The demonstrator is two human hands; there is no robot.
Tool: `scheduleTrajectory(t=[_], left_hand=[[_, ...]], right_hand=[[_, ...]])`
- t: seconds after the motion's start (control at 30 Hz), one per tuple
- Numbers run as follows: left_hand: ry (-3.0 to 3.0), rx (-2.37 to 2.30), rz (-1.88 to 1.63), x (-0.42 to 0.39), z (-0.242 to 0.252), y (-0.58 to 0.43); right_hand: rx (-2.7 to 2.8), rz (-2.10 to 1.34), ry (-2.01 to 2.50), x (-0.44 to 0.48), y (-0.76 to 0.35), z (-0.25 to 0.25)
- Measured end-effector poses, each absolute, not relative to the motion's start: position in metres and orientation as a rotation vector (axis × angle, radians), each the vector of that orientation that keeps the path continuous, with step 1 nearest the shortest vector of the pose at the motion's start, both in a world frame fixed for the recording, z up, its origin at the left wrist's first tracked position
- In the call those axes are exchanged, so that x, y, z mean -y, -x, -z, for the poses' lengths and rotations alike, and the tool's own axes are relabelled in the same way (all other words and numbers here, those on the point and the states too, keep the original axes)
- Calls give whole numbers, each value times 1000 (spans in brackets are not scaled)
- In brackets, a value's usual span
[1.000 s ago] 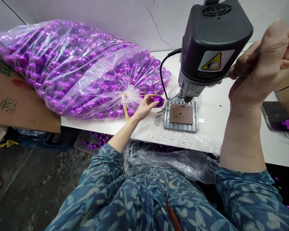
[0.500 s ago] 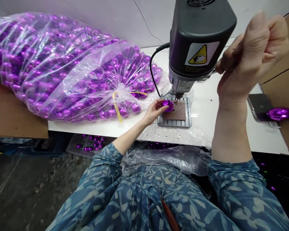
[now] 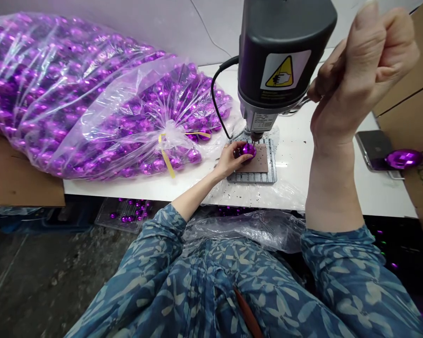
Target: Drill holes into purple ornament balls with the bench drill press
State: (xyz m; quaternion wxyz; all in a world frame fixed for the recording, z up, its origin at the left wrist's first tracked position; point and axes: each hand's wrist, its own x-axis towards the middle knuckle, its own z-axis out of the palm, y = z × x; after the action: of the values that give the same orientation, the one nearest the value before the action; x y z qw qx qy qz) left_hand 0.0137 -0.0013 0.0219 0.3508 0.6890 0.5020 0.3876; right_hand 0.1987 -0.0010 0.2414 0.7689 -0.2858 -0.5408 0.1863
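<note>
Though shiny, ball (image 3: 249, 150) in left hand (image 3: 230, 160)

We see a shiny, purple, faceted ball (image 3: 248, 150) just below the chuck (image 3: 257, 136) of a black-and-grey drill press (image 3: 280, 96), whose housing (image 3: 285, 28) bears a yellow warning label (image 3: 285, 70).

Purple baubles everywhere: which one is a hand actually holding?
The bauble in the left hand, just below the drill chuck; the others lie untouched in the tied bag, by the dark device or below the tabletop.
</note>
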Motion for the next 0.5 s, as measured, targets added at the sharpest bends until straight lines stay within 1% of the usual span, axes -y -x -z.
scheduleTrajectory(t=[0.2, 0.5], left_hand=[[-1994, -1193, -1031, 5, -25, -27], [-1777, -1077, -1038, 10, -8, -28]], right_hand=[[1196, -405, 652, -4, -199, -247], [1242, -380, 675, -3, -203, -244]])
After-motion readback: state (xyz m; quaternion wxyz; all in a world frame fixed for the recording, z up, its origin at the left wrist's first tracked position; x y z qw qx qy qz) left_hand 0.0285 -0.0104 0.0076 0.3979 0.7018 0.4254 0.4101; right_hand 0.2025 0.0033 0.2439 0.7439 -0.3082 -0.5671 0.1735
